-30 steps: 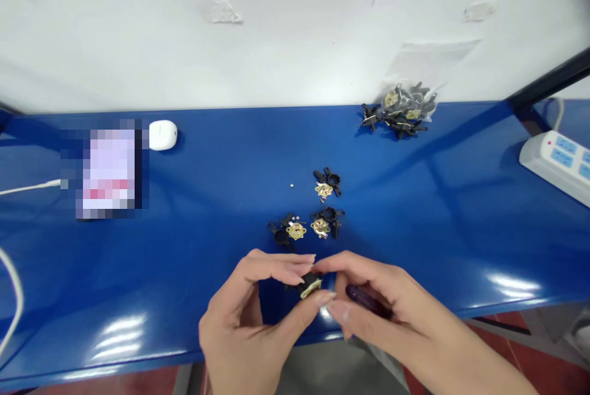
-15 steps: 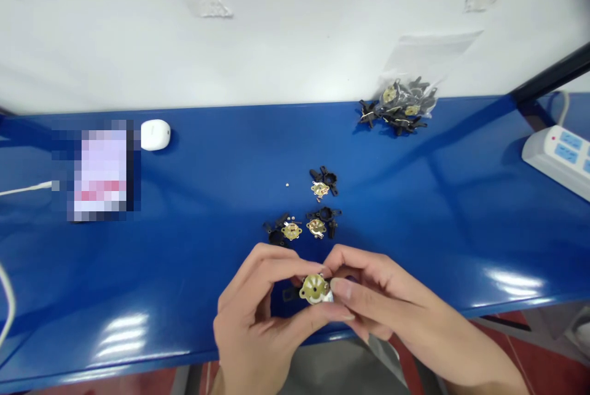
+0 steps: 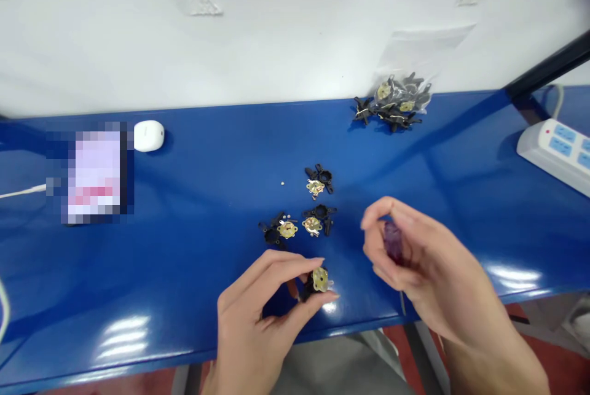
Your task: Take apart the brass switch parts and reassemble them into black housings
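Between its thumb and fingertips my left hand (image 3: 262,309) pinches a small assembly of black plastic with a brass-coloured round plate (image 3: 320,279), near the table's front edge. My right hand (image 3: 419,266) is off to the right, its fingers curled around a screwdriver (image 3: 393,241) with a purple handle. The thin shaft points down below the palm. Just beyond my left hand lie loose sets of parts: a brass disc (image 3: 287,230) with black plastic pieces, another brass disc (image 3: 312,225) beside a black ring (image 3: 321,211), and a farther disc (image 3: 315,187).
A clear plastic bag (image 3: 408,91) of similar black and brass parts leans on the white wall, with more black parts before it. A power strip (image 3: 557,149) stands at right. A white case (image 3: 149,136) and a blurred phone-like device (image 3: 94,171) lie at left on the blue table (image 3: 207,168).
My right hand has let go of the assembly and moved right, with the screwdriver now showing in it. The assembly has turned in my left hand. The view has shifted slightly.
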Demonstrator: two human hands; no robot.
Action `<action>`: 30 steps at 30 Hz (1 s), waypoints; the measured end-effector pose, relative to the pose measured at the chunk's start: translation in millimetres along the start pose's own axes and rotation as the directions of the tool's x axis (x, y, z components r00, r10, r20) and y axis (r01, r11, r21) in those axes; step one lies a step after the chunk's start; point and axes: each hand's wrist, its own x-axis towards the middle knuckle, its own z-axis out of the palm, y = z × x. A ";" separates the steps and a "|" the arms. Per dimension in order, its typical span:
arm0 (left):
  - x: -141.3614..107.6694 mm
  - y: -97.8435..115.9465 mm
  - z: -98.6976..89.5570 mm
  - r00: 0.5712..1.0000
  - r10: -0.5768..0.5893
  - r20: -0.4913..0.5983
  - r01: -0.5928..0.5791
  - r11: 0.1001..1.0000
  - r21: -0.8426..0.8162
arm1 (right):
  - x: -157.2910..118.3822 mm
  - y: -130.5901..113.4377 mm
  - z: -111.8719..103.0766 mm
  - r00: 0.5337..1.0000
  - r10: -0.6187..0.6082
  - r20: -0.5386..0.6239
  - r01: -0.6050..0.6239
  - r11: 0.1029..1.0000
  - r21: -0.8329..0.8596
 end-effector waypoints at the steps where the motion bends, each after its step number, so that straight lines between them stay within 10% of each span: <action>1: -0.2 -0.3 0.3 1.000 0.009 0.010 -0.009 1.000 0.011 | 0.8 -2.2 2.4 0.998 -0.065 -0.010 0.065 0.995 0.081; 13: -0.4 -4.8 2.9 0.994 0.110 0.002 -0.110 0.990 0.092 | 0.1 18.5 27.8 0.924 -0.377 -0.065 0.376 0.861 0.342; 30: 2.6 -5.5 4.1 0.994 0.110 0.000 -0.109 0.990 0.085 | 1.0 17.2 39.4 0.922 -0.387 -0.011 0.372 0.877 0.306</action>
